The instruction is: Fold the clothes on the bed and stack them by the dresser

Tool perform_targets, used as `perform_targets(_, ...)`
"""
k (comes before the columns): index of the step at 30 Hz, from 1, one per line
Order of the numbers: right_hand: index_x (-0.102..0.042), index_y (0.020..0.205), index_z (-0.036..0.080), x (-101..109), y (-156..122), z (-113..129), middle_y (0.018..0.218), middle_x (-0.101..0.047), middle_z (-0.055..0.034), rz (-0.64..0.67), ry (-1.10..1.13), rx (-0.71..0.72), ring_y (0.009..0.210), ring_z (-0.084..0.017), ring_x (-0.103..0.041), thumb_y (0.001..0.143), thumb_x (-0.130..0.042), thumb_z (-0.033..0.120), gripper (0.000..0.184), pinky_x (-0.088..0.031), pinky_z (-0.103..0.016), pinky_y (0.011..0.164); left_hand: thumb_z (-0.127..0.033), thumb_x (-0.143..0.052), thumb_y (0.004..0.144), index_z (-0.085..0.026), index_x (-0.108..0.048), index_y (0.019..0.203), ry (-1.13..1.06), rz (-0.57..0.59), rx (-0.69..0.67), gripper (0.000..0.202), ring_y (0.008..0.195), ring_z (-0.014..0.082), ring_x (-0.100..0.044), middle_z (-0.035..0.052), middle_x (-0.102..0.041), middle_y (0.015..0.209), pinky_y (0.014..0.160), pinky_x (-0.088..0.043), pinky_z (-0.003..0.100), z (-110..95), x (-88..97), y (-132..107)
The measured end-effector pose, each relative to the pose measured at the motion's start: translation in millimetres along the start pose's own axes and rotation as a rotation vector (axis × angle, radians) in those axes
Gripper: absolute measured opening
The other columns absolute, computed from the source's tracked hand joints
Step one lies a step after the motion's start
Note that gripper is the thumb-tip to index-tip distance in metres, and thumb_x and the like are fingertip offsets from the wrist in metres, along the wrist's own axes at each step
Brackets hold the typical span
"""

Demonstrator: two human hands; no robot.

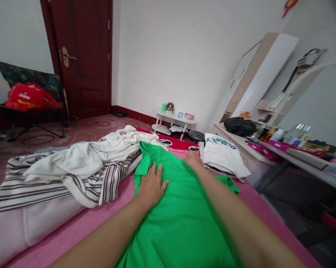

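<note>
A green T-shirt lies spread on the pink bed sheet, running from the bottom edge up to the middle of the view. My left hand rests flat on it beside the left sleeve, fingers apart. At the shirt's far right edge, my right hand is curled closed on the fabric; its fingertips are partly hidden. The right sleeve sticks out beyond my right forearm.
White and striped clothes are heaped at left on a pale pink roll of bedding. Folded white shirts lie at right. A cluttered dressing table borders the bed. Beyond stand a small white table and a folding chair.
</note>
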State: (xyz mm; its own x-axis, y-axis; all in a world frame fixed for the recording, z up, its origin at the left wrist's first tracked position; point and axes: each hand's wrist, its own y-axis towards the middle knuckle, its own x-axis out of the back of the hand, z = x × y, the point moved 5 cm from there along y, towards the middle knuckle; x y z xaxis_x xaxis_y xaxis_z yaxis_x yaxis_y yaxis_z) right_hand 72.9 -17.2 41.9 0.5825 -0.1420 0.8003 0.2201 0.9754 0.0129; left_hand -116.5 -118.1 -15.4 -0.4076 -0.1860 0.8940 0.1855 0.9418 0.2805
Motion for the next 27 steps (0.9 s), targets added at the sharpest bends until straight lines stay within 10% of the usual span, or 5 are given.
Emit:
perform_targets(3, -0.061, 0.060, 0.015, 25, 12, -51, 0.053, -0.064, -0.0059, 0.015, -0.191, -0.116, 0.070, -0.025, -0.067, 0.049, -0.078, 0.008, 0.021, -0.049, -0.032, 0.065, -0.047, -0.041, 0.090, -0.016, -0.028, 0.144, 0.008, 0.014, 0.004, 0.064, 0.137, 0.0337, -0.025, 0.0190, -0.025, 0.150, 0.096, -0.042, 0.050, -1, -0.8, 1)
perform_targets(7, -0.062, 0.059, 0.015, 40, 26, -76, 0.045, -0.060, -0.0059, -0.002, -0.297, -0.123, 0.054, -0.022, -0.064, 0.064, -0.071, 0.018, 0.010, -0.048, -0.030, 0.056, -0.048, -0.042, 0.089, -0.016, -0.025, 0.144, -0.003, 0.004, 0.029, 0.066, 0.137, 0.0344, -0.026, 0.0201, -0.020, 0.151, 0.096, -0.041, 0.050, 0, 0.2, 1)
perform_targets(15, -0.047, 0.131, 0.011, 4, 31, -70, 0.122, -0.061, -0.0156, -0.179, -0.377, 0.085, 0.116, -0.023, -0.055, 0.089, -0.044, 0.027, 0.044, -0.041, -0.032, 0.094, -0.041, -0.040, 0.091, -0.008, -0.021, 0.144, -0.039, -0.087, 0.110, 0.066, 0.135, 0.0359, -0.029, 0.0249, -0.020, 0.150, 0.100, -0.038, 0.048, 7, 9.4, 5)
perform_targets(20, -0.033, 0.143, 0.017, -33, 17, -74, 0.151, -0.028, -0.0131, -0.020, -0.436, 0.206, 0.139, -0.025, -0.023, 0.094, -0.036, 0.045, 0.057, -0.020, -0.041, 0.111, -0.033, -0.044, 0.089, -0.010, -0.025, 0.143, -0.025, -0.041, 0.104, 0.062, 0.133, 0.0339, -0.033, 0.0222, -0.022, 0.150, 0.099, -0.040, 0.046, 11, 7.2, 8)
perform_targets(27, -0.012, 0.148, 0.031, -31, -33, -81, 0.157, -0.003, -0.0026, 0.198, -0.547, 0.232, 0.143, -0.027, -0.001, 0.089, -0.015, 0.066, 0.069, -0.007, -0.053, 0.112, -0.033, -0.047, 0.089, -0.016, -0.044, 0.133, -0.012, 0.036, 0.012, 0.048, 0.136, 0.0308, -0.029, 0.0179, -0.030, 0.148, 0.105, -0.035, 0.044, 16, 1.2, 12)
